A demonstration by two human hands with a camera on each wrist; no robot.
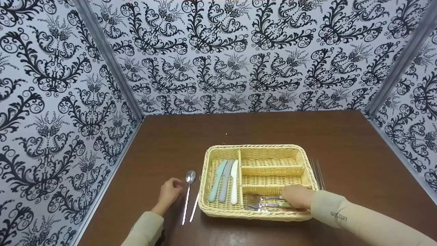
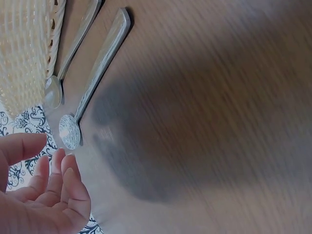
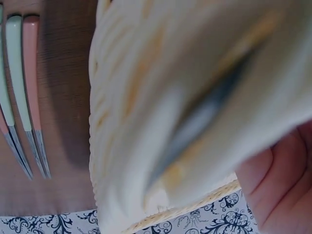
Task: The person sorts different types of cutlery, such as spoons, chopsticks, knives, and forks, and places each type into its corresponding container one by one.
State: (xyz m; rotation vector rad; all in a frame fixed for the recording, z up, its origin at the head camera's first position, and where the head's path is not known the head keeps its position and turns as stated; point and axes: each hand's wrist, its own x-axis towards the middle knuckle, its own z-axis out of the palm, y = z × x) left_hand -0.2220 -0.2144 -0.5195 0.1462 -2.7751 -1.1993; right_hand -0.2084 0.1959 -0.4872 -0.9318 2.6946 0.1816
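Observation:
My right hand (image 1: 297, 196) reaches into the front compartment of the wicker cutlery basket (image 1: 222, 214), its fingers around the handle of a slightly blurred fork (image 1: 253, 199). Another fork (image 1: 264, 205) with a pale green handle lies beside it; the hand hides the handle ends. In the right wrist view, part of the right hand (image 3: 280, 183) shows beside a large pale blur that I cannot make out. My left hand (image 1: 169, 192) is left of a metal spoon (image 1: 190, 176), fingers loosely bent and holding nothing. The left wrist view shows the hand (image 2: 46, 195) apart from that spoon (image 2: 69, 131).
A second spoon (image 2: 53, 92) lies against the basket's left side. Teal, grey and white knives (image 1: 234, 182) fill the left compartment. Chopsticks (image 3: 18, 73) with green and pink handles lie right of the basket. Patterned walls (image 1: 218, 61) enclose the brown table (image 1: 164, 143).

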